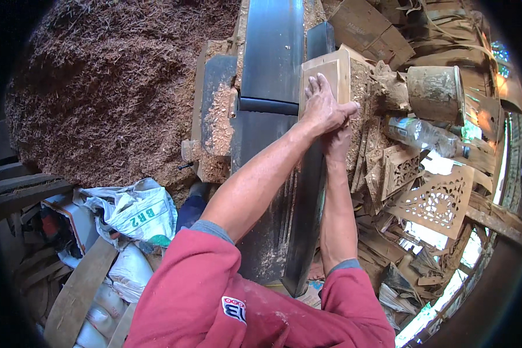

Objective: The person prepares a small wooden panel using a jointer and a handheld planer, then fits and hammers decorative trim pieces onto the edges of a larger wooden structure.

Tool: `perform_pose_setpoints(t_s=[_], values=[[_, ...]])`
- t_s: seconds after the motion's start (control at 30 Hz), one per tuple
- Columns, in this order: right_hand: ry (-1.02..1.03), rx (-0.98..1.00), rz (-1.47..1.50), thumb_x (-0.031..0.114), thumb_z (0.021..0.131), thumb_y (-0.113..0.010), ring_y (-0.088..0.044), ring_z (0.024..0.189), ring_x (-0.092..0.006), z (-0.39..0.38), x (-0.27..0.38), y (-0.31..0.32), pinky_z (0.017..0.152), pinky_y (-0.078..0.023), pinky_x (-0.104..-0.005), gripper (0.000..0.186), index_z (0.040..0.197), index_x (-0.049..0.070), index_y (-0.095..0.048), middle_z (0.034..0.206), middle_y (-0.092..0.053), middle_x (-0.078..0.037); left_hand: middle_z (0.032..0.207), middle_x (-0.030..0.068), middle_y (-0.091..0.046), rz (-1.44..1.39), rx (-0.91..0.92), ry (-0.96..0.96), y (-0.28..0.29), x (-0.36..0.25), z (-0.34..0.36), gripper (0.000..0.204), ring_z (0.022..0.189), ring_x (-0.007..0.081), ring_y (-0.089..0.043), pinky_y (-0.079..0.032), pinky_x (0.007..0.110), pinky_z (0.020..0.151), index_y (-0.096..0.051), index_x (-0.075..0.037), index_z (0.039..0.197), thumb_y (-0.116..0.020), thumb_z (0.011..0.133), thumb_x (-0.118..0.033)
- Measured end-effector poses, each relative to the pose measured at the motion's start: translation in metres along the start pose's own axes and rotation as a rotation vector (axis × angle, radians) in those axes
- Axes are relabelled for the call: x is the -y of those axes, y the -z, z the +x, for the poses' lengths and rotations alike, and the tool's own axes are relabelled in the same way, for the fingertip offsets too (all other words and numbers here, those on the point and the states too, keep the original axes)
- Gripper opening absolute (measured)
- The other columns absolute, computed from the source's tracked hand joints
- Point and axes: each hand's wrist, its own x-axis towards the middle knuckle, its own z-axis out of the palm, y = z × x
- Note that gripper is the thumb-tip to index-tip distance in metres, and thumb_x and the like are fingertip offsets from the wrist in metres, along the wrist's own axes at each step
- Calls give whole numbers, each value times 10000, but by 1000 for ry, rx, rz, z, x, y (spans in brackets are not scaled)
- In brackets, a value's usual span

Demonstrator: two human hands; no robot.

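Observation:
A pale wooden board with a lighter border and a darker middle lies at the right side of a long dark metal planer bed. My left hand rests flat on the board's face, fingers stretched forward and thumb pointing right. Just below it, my right hand is at the board's near end, its fingers mostly hidden behind the left hand. A dark slot crosses the bed to the left of my hands. Along the bed's right side runs a dark metal bar.
A big heap of brown shavings rises at left. White sacks and a plank lie at lower left. To the right are a dusty bucket, a plastic bottle, carved fretwork panels and wood scraps.

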Motion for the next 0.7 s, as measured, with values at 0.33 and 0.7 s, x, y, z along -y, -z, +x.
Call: perform_pose_setpoints(t_s=[0.33, 0.7], values=[[83, 320, 208, 597, 984, -358, -330, 1427, -320, 69, 3, -33, 1214, -197, -425, 837, 1515, -40, -245, 1562, -306, -205, 1520, 411, -179, -16, -96, 18, 19, -1, 49, 1225, 1455, 463, -207, -213, 407, 1202, -78, 194, 1467, -687, 778, -615], [685, -345, -1685, 163, 890, -712, -675, 965, -248, -60, 98, -79, 835, -537, -374, 240, 1101, 50, -700, 1030, -700, -176, 1194, 242, -637, -434, -344, 137, 56, 12, -22, 736, 1133, 310, -603, -470, 387, 948, -533, 94, 1240, -527, 960, -586]])
